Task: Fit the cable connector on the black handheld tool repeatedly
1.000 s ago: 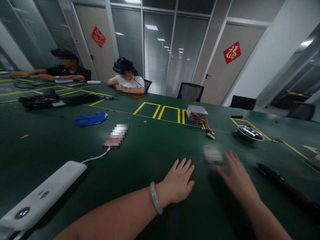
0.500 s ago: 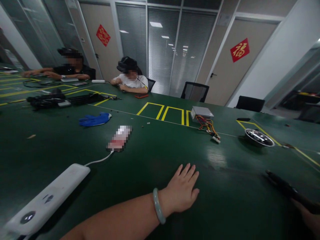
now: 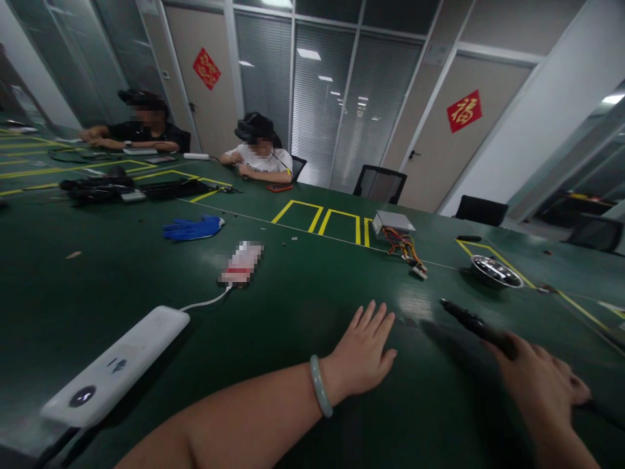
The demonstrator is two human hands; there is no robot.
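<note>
My left hand [image 3: 364, 352], with a pale green bangle [image 3: 321, 385] on its wrist, lies palm down on the green tabletop [image 3: 283, 312], fingers spread and holding nothing. To its right, my right hand [image 3: 540, 384] is closed around a slim black electric screwdriver [image 3: 478, 326]. The tool is raised over the table, its narrow tip pointing up and left, and a dark cord trails behind the hand. A shiny metal bowl [image 3: 497, 271] sits beyond the tool. Past my left hand is a metal power supply box [image 3: 393, 223] with coloured wires [image 3: 403, 242].
A white power bank [image 3: 117, 365] is cabled to a phone [image 3: 241, 264] on the left. Behind them lie a blue glove [image 3: 193, 228] and a folded black tripod-like bundle [image 3: 102, 187]. Two people [image 3: 261, 153] sit across the table. Yellow tape [image 3: 342, 212] marks the surface.
My right hand has come in from the right edge, carrying the black electric screwdriver leftward towards my left hand. My left hand stays flat on the table. The view has shifted slightly.
</note>
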